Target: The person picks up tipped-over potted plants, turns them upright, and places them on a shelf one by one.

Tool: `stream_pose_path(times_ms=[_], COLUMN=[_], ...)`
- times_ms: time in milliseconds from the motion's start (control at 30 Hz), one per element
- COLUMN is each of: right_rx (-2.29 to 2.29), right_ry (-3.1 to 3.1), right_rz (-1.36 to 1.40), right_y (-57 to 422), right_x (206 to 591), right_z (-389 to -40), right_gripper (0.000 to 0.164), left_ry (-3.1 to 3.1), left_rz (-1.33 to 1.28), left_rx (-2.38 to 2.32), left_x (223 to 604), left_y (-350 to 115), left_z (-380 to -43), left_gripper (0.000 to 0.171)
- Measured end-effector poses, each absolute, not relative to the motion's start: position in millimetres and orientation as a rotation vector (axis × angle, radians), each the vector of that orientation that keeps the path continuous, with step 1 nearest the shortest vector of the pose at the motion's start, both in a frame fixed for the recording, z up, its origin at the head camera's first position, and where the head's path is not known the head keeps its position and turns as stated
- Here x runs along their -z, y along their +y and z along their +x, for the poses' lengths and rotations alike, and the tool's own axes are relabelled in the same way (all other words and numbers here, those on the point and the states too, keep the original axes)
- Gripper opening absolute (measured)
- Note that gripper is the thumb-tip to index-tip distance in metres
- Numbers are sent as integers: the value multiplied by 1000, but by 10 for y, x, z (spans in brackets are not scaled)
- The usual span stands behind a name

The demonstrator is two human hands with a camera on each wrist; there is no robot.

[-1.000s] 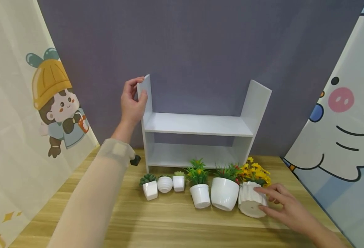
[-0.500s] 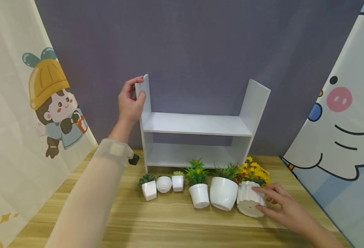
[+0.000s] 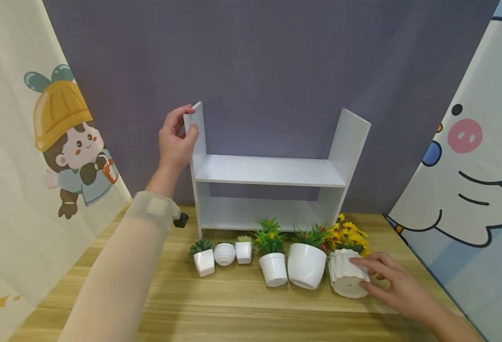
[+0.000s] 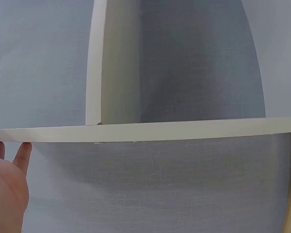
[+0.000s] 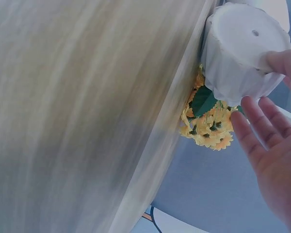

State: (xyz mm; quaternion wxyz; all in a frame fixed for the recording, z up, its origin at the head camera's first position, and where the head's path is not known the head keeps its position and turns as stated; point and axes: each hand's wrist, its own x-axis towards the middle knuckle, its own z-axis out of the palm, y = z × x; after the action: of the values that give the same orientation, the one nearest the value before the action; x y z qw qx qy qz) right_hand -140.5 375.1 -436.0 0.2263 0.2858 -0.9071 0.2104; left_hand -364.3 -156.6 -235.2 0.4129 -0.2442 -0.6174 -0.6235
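My left hand (image 3: 176,140) holds the top of the left side panel of a white two-tier shelf (image 3: 272,171); in the left wrist view its fingertips meet the panel's edge. On the right, my right hand (image 3: 398,285) pinches a fluted white flowerpot (image 3: 348,273) with yellow flowers (image 3: 350,236). The pot lies tipped, its base facing me. The right wrist view shows the thumb on the base, which has a small hole, and fingers along the fluted side.
Left of the fluted pot lie a large white pot (image 3: 307,266), a medium pot (image 3: 273,269) and several small succulent pots (image 3: 224,254), along the shelf's front on the wooden table (image 3: 233,313). A grey curtain (image 3: 268,71) hangs behind; printed cloths flank both sides.
The fluted pot has shifted slightly right with my right hand, opening a small gap from the large pot. The head view has turned slightly. My left hand keeps its place on the shelf.
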Motion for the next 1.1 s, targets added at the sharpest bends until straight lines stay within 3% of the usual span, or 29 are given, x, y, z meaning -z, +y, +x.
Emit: stream_pose_path(times_ms=[733,867,1100], right_rx=[-580,-680,-1048], right_ry=[-2578,-2757,-3048], right_rz=[695,451,-148], right_y=[3738,3676,3550], right_x=[4321,4257,4124], right_z=[-1370,-1326,-1345], right_gripper=[65,63,94], left_ry=[-1576,-1589,-1548], left_rz=[-602,-616,-629], left_rx=[1597,1601,1632], left_x=[2377,2388,2379], left_y=[-1574,-1561,-1572], left_z=[-3664,-3658,-3659], left_gripper=[36,36,39])
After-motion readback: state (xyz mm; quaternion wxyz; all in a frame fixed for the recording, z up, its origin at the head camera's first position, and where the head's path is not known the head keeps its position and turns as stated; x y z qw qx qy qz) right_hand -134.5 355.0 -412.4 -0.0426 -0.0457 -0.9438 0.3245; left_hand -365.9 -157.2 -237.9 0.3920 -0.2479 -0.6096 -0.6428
